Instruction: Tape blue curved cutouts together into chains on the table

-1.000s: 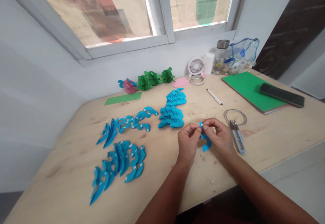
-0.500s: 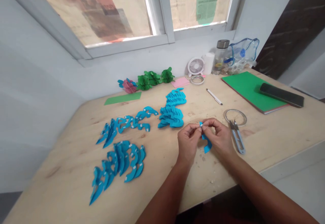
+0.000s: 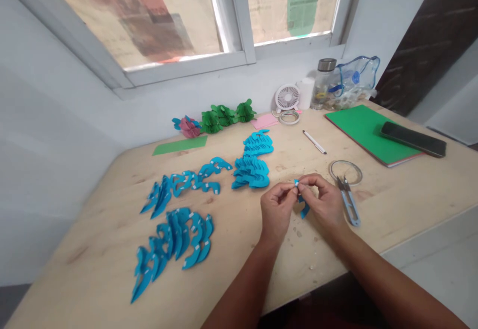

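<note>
Between the fingertips of both hands is a blue paper cutout (image 3: 304,209) with a small white patch near its upper end. My left hand (image 3: 278,207) pinches it from the left, thumb against forefinger. From the other side my right hand (image 3: 323,199) pinches the same end, and its thumb covers part of the paper. The cutout's lower end hangs below the fingers. To the left lie several curved blue paper pieces with white patches (image 3: 179,234) and a second row of them (image 3: 186,179). Layered blue paper stacks (image 3: 252,171) stand just beyond my left hand.
Thread snips (image 3: 349,202) and a tape ring (image 3: 345,172) lie right of my right hand. Farther back are a pen (image 3: 314,142), a green folder (image 3: 368,132) with a phone (image 3: 413,139), a small fan (image 3: 287,98), a glass bottle (image 3: 323,85) and green paper shapes (image 3: 224,115).
The cutout has turned slightly in my fingers, so its hanging end looks narrower and sits a little higher. Both hands stay almost in place, still pinching it.
</note>
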Motion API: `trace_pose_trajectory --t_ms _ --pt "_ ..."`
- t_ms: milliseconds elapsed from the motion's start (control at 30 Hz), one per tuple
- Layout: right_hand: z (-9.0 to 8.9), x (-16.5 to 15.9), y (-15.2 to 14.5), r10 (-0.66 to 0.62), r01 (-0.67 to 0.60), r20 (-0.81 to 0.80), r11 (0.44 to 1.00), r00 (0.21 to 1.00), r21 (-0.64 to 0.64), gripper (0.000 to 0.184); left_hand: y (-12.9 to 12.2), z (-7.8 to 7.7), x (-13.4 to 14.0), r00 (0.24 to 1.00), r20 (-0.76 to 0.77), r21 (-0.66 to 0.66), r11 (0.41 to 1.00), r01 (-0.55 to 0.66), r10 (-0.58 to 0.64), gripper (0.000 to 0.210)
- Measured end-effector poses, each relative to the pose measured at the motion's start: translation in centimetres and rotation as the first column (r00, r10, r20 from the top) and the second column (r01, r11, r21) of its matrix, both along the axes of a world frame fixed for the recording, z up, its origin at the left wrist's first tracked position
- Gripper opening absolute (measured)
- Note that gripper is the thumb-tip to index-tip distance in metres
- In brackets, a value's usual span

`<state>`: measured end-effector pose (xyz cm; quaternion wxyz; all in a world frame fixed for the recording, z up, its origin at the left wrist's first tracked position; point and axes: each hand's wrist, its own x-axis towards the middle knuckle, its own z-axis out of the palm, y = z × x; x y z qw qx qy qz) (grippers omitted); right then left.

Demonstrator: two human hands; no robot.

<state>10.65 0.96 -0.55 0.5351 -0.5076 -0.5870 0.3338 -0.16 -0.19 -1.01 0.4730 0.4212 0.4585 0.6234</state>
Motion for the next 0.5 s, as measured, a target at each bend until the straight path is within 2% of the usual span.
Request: trace_pose_trajectory --t_ms 200,500 --pt "-0.14 -0.01 -0.04 -0.021 0.020 0.007 0.999 1.000 0.029 0.006 -0.03 -0.29 0.01 1.000 -0.029 0.019 1.000 -0.006 0.007 0.007" --pt "-0.16 -0.13 -0.23 -0.044 0.044 -0.006 0.999 0.999 0.018 0.006 -0.14 -0.13 0.17 1.000 0.019 -0.018 1.000 -0.017 0.017 0.008"
